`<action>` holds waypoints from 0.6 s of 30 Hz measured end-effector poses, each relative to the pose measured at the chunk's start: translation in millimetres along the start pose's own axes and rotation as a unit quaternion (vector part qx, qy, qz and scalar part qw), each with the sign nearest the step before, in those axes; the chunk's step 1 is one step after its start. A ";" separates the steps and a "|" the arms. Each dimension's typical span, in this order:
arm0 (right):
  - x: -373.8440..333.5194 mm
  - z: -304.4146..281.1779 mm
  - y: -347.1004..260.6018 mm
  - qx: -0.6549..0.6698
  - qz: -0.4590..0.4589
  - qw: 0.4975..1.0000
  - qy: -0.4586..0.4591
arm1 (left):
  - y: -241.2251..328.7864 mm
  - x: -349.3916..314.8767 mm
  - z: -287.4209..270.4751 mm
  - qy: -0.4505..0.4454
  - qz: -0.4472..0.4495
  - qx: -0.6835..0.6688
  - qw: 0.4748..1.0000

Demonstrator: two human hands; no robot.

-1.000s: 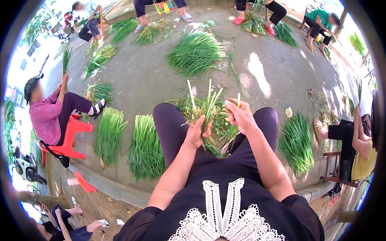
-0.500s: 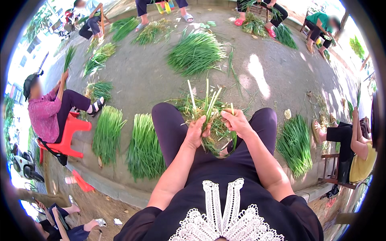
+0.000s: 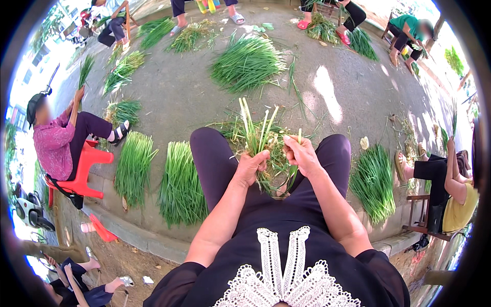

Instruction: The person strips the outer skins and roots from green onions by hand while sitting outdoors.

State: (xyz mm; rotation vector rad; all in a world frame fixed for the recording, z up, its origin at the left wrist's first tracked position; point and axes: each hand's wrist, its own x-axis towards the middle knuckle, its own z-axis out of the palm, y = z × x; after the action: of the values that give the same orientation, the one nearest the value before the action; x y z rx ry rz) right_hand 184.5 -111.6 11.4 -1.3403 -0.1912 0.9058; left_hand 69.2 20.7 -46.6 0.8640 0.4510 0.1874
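My left hand [image 3: 249, 168] is closed around a small bunch of garlic chives [image 3: 249, 125], their pale ends pointing up and away from me. To its right, my right hand [image 3: 305, 156] pinches a single chive stalk [image 3: 299, 135], whose pale tip shows above the fingers while green leaf hangs below. Both hands are above my lap, a short gap apart. Beyond and beneath them, between my knees, lies a loose heap of trimmings [image 3: 276, 148], green and straw-coloured, partly hidden by the hands.
Sorted chive piles [image 3: 182, 187] lie left of my leg, with another pile [image 3: 372, 184] on the right. A large chive heap [image 3: 249, 64] lies ahead. Several people sit around, one on a red plastic stool [image 3: 84, 169] at left. A kerb [image 3: 138, 236] runs behind me.
My left hand has turned slightly, and the stalks in it are spread differently. My right hand still pinches a stalk, moved slightly right. The view has shifted a little.
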 end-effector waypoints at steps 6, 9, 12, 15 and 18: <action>-0.3 -5.5 -8.3 -0.032 -0.046 0.994 0.094 | 1.0 2.5 -0.2 0.046 0.005 -0.066 0.997; -4.7 6.0 -4.8 -0.125 -0.082 0.987 0.056 | 5.7 2.7 5.3 0.065 -0.006 -0.081 0.995; 0.7 6.9 10.1 -0.227 -0.137 0.963 0.037 | 5.0 2.2 5.8 0.068 -0.008 -0.068 0.995; 2.9 13.1 12.5 -0.311 -0.174 0.934 0.038 | 4.8 1.0 5.6 0.064 -0.005 -0.054 0.997; 2.1 14.9 9.8 -0.346 -0.160 0.924 -0.015 | 5.0 0.1 6.1 0.059 -0.002 -0.044 0.997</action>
State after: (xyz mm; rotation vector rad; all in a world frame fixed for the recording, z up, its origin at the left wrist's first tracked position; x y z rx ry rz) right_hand 172.4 -99.4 5.9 -1.8724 -0.7881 0.5906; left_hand 72.2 19.8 -39.4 0.7685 0.5508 0.2526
